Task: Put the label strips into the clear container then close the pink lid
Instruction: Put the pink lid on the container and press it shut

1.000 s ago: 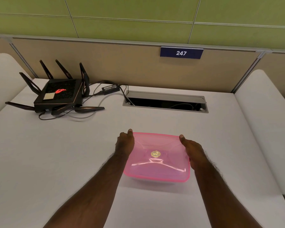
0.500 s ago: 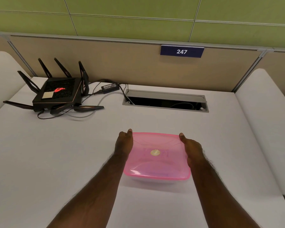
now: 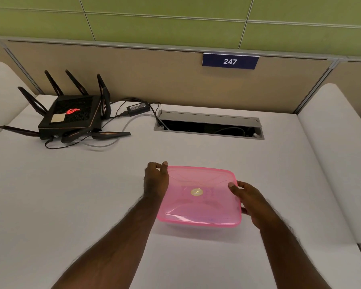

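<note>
White desk [image 3: 71, 195]: translucent pink plastic lid [image 3: 198, 197] lies between both hands, long axis left-right; left hand [image 3: 155, 181] grips far-left corner, right hand [image 3: 251, 202] pinches right edge.

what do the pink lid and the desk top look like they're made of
Pink lid: looks like thin translucent plastic with a glossy finish; dim shapes show through it, light glints along its moulded ridges, and a small gold sticker sits at its centre.

Desk top: probably a laminate or coated board, matte off-white; it is flat and even with no grain and no sharp reflections, so the core material cannot be told.
</note>
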Available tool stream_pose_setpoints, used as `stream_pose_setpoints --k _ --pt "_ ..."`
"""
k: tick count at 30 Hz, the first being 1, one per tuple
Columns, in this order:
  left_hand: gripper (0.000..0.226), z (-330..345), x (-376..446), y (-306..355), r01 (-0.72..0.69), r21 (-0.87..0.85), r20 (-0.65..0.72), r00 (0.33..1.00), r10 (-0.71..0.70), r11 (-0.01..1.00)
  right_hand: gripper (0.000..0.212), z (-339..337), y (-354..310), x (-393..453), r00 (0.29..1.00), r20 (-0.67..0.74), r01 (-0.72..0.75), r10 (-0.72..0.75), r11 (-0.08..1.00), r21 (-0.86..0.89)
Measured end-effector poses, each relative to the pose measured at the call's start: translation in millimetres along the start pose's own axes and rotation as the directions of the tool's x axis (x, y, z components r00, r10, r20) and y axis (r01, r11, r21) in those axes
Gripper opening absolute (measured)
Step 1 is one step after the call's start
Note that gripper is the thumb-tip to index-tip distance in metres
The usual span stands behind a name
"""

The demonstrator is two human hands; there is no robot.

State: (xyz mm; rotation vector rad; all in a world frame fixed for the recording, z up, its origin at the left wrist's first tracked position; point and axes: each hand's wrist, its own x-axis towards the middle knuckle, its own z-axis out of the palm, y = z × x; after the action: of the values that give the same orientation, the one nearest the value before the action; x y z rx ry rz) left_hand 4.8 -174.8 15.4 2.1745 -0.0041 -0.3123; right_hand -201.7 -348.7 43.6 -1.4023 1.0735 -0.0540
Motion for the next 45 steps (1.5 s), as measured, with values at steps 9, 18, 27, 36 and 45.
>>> stream_pose_setpoints --k 9,18,27,36,45 --pt "0.079 11 -83 16 -0.822 0.277 0.672 0.535 0.511 0.497 0.059 -12 39 -53 0.985 0.116 -0.123 0.125 0.992 -0.02" --pt "0.102 37 -92 34 -0.862 0.394 0.879 0.455 0.145 0.32 0.04 -5 51 -57 0.998 0.001 -0.06 0.06 0.989 0.134" --pt "0.113 42 -101 45 -0.841 0.459 0.868 0.493 0.055 0.286 0.032 -2 49 -54 0.996 0.003 -0.093 0.094 0.979 0.18" --pt "0.113 44 -101 41 -0.847 0.458 0.868 0.492 0.069 0.269 0.024 -3 54 -51 0.994 -0.019 -0.098 0.105 0.97 0.222" --pt "0.1 23 -102 25 -0.842 0.395 0.798 0.512 0.317 0.367 0.028 -3 57 -52 0.998 -0.006 -0.058 0.061 0.966 0.252"
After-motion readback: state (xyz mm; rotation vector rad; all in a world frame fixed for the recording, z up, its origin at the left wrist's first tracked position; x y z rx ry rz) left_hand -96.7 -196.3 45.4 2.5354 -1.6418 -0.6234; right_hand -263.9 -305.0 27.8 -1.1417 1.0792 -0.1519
